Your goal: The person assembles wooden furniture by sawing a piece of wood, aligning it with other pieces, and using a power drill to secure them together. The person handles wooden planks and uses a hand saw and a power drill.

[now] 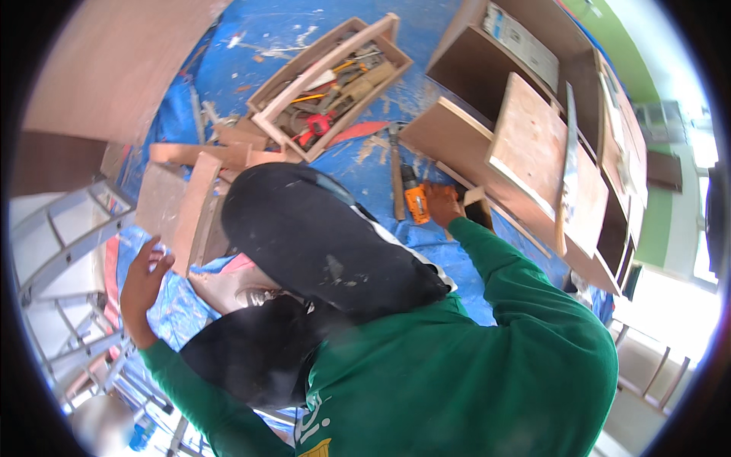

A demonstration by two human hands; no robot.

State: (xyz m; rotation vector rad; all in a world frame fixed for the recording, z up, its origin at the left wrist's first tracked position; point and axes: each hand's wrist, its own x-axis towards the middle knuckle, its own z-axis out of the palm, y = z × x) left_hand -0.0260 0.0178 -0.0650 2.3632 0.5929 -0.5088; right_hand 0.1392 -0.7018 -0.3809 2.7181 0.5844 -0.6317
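Note:
My left hand (145,282) is raised at the left, fingers apart and curved, holding nothing. It is close to a pale wooden board (196,209) standing on edge by my leg. My right hand (442,204) reaches down to the floor between an orange and black cordless drill (415,199) and a small open wooden box (477,206). Its fingers are blurred and partly hidden, so whether they grip anything does not show. Just left of the drill lies a hammer (397,179) with a wooden handle.
A wooden tool tote (331,80) full of hand tools stands ahead on the blue tarp (282,30). At right is a wooden cabinet (464,72), with loose panels (525,145) and a handsaw (570,152) on it. Wood offcuts (236,137) and an aluminium ladder (68,251) are at left.

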